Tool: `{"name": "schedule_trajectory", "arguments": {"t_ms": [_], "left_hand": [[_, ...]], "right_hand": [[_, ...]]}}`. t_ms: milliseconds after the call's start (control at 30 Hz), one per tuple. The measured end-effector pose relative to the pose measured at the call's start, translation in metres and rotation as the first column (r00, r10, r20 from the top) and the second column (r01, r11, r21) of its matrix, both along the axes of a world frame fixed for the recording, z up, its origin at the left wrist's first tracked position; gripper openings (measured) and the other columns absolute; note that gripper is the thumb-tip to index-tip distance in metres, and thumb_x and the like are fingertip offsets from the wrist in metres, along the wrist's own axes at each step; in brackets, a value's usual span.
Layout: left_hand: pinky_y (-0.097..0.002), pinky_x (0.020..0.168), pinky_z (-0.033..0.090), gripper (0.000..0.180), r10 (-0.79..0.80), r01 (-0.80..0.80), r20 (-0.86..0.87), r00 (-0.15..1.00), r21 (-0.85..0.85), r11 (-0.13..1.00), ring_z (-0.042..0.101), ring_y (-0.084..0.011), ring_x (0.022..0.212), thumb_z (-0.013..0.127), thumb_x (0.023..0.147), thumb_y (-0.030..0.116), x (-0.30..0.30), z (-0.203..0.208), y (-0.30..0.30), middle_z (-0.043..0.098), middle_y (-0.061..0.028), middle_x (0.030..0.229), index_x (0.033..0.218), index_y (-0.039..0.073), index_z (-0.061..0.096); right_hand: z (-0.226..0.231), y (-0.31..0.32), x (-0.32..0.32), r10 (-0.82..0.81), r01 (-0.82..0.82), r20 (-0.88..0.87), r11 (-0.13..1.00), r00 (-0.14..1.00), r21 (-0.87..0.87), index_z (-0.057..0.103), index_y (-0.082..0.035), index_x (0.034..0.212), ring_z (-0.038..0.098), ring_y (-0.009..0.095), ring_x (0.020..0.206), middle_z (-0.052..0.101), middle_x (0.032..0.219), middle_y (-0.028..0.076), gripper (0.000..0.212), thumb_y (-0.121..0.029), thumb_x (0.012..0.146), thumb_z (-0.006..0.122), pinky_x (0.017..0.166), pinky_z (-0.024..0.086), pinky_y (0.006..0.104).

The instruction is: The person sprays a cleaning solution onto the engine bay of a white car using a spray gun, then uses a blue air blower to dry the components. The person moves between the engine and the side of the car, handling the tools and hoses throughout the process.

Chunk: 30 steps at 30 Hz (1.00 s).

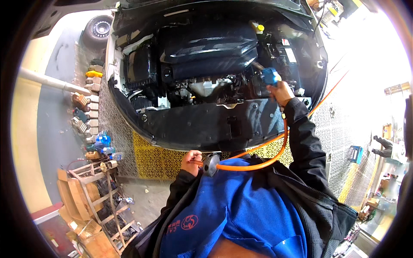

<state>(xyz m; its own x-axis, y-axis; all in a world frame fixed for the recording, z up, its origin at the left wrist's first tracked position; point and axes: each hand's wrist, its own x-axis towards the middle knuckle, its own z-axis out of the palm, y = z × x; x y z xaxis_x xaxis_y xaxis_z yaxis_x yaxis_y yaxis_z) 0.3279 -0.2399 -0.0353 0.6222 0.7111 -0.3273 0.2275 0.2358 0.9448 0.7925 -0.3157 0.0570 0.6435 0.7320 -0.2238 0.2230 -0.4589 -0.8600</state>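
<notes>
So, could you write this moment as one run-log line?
left grip: on orange hose, beside grey disc | right grip: holding blue tool near black engine cover | wheel: upper left

Black wheel point(101, 29) at upper left, cardboard point(73, 194) beside metal rack point(102, 199).

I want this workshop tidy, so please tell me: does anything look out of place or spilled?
Yes: the cardboard boxes at lower left sit askew beside a rack-like frame, and a pale scrap lies loose on the floor. I see no spill around the engine cover.
</notes>
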Motion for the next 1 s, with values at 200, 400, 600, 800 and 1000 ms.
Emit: {"name": "schedule_trajectory", "arguments": {"t_ms": [200, 400, 600, 800, 1000], "left_hand": [[-0.0215, 0.054, 0.042, 0.011, 0.100, -0.099, 0.014, 0.995, -0.060, 0.993, 0.049, -0.0055, 0.058, 0.055, 0.094, 0.012, 0.011, 0.016, -0.008, 0.056, 0.0008, 0.073, 0.099, 0.003, 0.059], [-0.0208, 0.051, 0.038, 0.017, 0.188, -0.178, 0.118, 0.975, -0.098, 0.979, 0.046, -0.0052, 0.055, 0.054, 0.099, 0.020, -0.005, 0.016, -0.020, 0.053, 0.0013, 0.069, 0.096, 0.004, 0.060], [-0.0214, 0.049, 0.036, 0.024, 0.206, -0.206, 0.006, 0.979, 0.049, 0.977, 0.044, -0.0062, 0.053, 0.052, 0.100, 0.028, -0.016, 0.035, -0.030, 0.050, 0.0008, 0.065, 0.089, 0.007, 0.057], [-0.0231, 0.051, 0.039, 0.023, 0.242, -0.242, -0.019, 0.970, -0.129, 0.962, 0.046, -0.0068, 0.056, 0.053, 0.099, 0.027, -0.031, 0.027, -0.035, 0.052, -0.0004, 0.070, 0.089, 0.007, 0.055], [-0.0221, 0.050, 0.038, 0.021, 0.264, -0.266, -0.043, 0.964, -0.078, 0.961, 0.047, -0.0057, 0.054, 0.052, 0.100, 0.024, -0.030, 0.030, -0.031, 0.052, 0.0005, 0.067, 0.091, 0.005, 0.057]], "right_hand": [[-0.035, 0.054, 0.058, -0.289, 0.329, -0.276, 0.938, 0.917, 0.111, 0.059, 0.000, 0.085, 0.055, 0.016, 0.051, 0.058, 0.066, 0.005, 0.022, -0.021, 0.088, 0.066, 0.045, 0.046, 0.0302], [-0.057, 0.125, 0.062, -0.148, 0.255, -0.357, 0.927, 0.922, 0.274, 0.063, 0.002, 0.079, 0.055, 0.019, 0.048, 0.061, 0.064, 0.009, 0.027, -0.023, 0.087, 0.068, 0.047, 0.043, 0.0340], [-0.068, 0.182, 0.010, 0.078, -0.033, -0.268, 0.985, 0.960, 0.169, 0.059, 0.005, 0.080, 0.057, 0.019, 0.051, 0.060, 0.065, 0.010, 0.024, -0.017, 0.087, 0.066, 0.048, 0.047, 0.0339], [-0.076, 0.217, -0.022, 0.179, -0.116, -0.367, 0.975, 0.913, 0.187, 0.057, 0.001, 0.081, 0.053, 0.018, 0.051, 0.055, 0.064, 0.007, 0.016, -0.013, 0.087, 0.063, 0.047, 0.045, 0.0324], [-0.069, 0.251, -0.034, 0.100, 0.008, -0.432, 0.971, 0.896, 0.241, 0.057, 0.004, 0.084, 0.056, 0.018, 0.053, 0.057, 0.065, 0.008, 0.018, -0.013, 0.086, 0.065, 0.047, 0.046, 0.0337]]}}
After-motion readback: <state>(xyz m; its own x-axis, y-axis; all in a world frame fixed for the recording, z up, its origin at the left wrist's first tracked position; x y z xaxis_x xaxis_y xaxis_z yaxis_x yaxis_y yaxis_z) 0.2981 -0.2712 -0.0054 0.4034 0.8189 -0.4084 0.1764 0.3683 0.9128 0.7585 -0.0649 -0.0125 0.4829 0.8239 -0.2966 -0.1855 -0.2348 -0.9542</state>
